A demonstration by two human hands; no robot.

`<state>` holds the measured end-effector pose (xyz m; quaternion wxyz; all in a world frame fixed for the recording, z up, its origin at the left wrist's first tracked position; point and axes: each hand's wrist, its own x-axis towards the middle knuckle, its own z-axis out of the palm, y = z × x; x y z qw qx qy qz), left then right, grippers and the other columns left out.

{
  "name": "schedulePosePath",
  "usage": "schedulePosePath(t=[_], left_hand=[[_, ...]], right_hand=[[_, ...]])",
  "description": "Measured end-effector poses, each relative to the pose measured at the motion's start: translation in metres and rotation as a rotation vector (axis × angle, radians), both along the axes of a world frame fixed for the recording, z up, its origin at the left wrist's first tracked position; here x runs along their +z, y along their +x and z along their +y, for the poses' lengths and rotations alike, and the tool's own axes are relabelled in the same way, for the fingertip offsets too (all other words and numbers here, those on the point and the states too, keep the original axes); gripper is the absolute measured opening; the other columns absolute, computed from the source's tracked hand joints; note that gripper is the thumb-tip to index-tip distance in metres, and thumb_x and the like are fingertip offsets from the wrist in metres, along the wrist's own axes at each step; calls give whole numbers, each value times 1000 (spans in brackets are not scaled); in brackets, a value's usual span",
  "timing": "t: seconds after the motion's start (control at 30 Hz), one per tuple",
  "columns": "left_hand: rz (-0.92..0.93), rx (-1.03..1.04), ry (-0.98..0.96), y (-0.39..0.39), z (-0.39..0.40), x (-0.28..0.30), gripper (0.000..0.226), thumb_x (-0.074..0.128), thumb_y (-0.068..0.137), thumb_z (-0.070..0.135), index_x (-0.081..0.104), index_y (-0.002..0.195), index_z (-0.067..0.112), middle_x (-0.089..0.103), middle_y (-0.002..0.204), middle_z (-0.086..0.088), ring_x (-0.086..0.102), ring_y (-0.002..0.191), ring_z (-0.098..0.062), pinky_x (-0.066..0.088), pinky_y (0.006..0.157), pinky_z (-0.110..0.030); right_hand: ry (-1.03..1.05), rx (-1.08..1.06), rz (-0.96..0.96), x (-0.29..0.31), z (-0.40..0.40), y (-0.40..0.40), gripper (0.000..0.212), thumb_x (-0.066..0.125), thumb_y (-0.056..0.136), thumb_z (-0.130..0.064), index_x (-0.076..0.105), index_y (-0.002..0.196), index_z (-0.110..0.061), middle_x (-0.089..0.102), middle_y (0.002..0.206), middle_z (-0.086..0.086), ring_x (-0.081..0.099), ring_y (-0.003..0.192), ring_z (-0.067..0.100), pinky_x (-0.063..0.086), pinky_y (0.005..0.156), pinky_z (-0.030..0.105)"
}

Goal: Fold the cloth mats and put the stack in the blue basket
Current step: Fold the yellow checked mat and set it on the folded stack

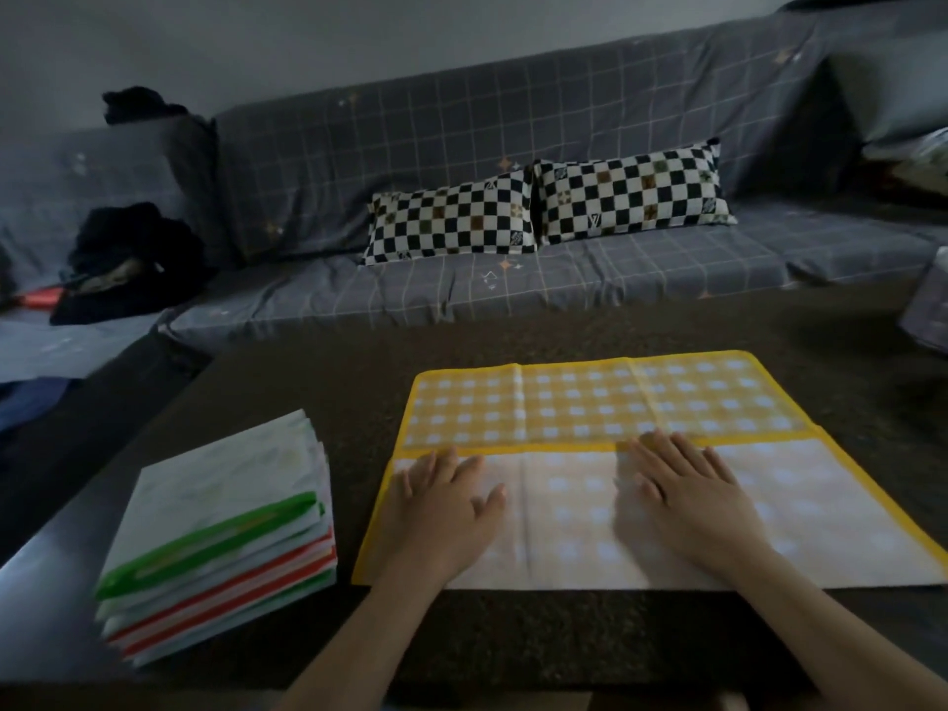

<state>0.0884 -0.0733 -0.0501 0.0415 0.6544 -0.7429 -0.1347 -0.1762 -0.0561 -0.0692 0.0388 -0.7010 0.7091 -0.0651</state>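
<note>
A yellow-bordered checked cloth mat lies on the dark table, its near half folded up over itself so the pale underside faces up. My left hand presses flat on the left part of that folded flap. My right hand presses flat on the middle of it, fingertips at the fold's yellow edge. To the left stands a stack of folded mats with green and orange edges, untouched. No blue basket is in view.
A grey grid-patterned sofa runs behind the table with two black-and-white checked pillows. Dark clothes are piled on its left end. A pale object sits at the table's far right edge.
</note>
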Motion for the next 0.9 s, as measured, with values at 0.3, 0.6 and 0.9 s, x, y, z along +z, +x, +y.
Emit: schedulePosePath(t=[0.3,0.6,0.9], left_hand=[[221,-174,-261,-106,-79,13,50,31,89,45,63,120,22,57,128,1,45,125,-18,27,102,-33],[162,-103,-241,-133,-178,-8,42,46,96,41,53,132,21,47,137,-4,40,129,-24,22,109,-39],[185,-33,-172,-134,-207,-3,26,59,86,51,58,100,29,51,121,0,38,122,-25,25,105,-42]], right_hand=[[-32,-90,-82,9,8,0,51,31,96,-45,20,145,-34,16,156,2,14,143,25,17,115,37],[-51,-101,-97,4,5,-1,56,29,94,-49,19,146,-31,20,153,1,20,139,24,18,113,36],[-95,-157,-21,0,2,0,56,31,82,-51,50,129,-26,56,127,4,54,116,27,47,93,40]])
